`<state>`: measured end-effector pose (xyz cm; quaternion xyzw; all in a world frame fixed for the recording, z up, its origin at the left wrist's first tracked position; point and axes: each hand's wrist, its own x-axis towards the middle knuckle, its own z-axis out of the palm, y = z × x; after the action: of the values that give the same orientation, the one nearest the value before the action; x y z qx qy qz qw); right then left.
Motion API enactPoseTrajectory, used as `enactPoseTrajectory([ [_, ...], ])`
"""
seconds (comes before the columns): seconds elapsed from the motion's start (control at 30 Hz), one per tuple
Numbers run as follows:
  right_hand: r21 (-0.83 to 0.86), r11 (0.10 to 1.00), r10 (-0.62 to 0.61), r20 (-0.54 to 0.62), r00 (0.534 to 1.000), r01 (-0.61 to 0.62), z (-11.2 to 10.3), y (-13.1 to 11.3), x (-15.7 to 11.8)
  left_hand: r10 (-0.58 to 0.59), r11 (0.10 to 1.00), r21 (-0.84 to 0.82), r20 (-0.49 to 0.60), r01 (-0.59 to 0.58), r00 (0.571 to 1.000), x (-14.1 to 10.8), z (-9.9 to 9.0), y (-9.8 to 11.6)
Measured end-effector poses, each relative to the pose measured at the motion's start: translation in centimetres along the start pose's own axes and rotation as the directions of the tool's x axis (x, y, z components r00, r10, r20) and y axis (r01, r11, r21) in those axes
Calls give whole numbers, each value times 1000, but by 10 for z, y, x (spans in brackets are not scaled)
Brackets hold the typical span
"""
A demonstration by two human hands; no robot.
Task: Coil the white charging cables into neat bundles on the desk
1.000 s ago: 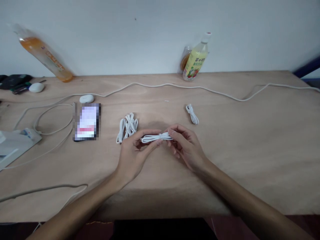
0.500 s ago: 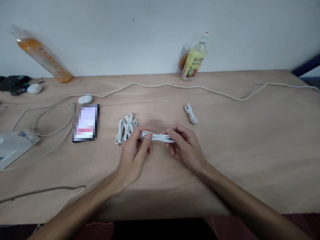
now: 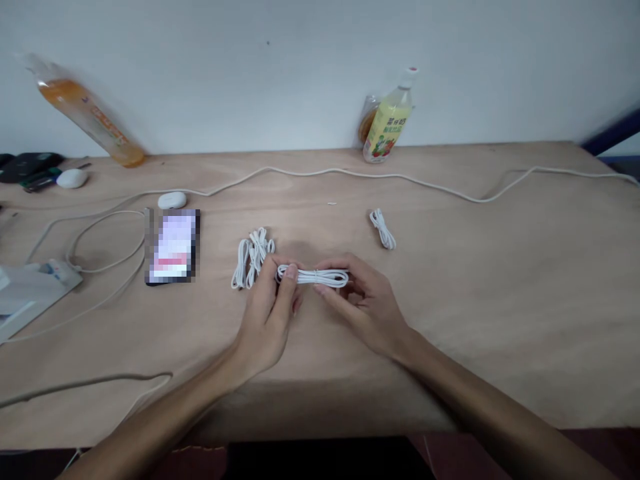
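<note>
A white cable bundle [image 3: 320,277], folded lengthwise and tied at its middle, is held level above the table between both hands. My left hand [image 3: 270,307] pinches its left end, thumb on top. Around its right end, my right hand [image 3: 367,303] has its thumb at the near side and its fingers at the far side, closed on the loops. Several more white cable bundles [image 3: 254,257] lie together just behind and left of my left hand. A single small white bundle [image 3: 383,229] rests farther back on the right.
A long white cord [image 3: 330,172] runs across the wooden table [image 3: 500,280]. On the left are a phone [image 3: 174,247], a white case [image 3: 172,200], a white box [image 3: 35,300] and looped cables. An orange bottle [image 3: 95,120] and a yellow-green bottle [image 3: 387,127] lean against the wall.
My right thumb has moved left and down off the bundle's top to its near edge, uncovering the right-end loops. The bundle has shifted slightly left.
</note>
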<state>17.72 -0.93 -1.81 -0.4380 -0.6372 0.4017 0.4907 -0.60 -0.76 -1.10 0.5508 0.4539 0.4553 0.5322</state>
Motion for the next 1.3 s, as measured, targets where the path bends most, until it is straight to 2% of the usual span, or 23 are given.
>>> enactPoseTrajectory([
  [0.37, -73, 996, -57, -42, 997, 54, -1, 1, -2, 19, 999, -37, 40, -17, 999, 1, 1, -2],
  [0.6, -85, 996, -13, -43, 999, 9, -1, 0, -3, 42, 998, -43, 53, -40, 998, -1, 1, -4],
  [0.9, -86, 996, -36, -42, 998, 32, -1, -2, -1, 13, 988, -153, 32, -8, 999, 1, 6, 6],
  [1.3, -76, 996, -47, -17, 999, 45, -1, -2, -2, -17, 978, -207, 38, 25, 999, 3, 5, 4],
])
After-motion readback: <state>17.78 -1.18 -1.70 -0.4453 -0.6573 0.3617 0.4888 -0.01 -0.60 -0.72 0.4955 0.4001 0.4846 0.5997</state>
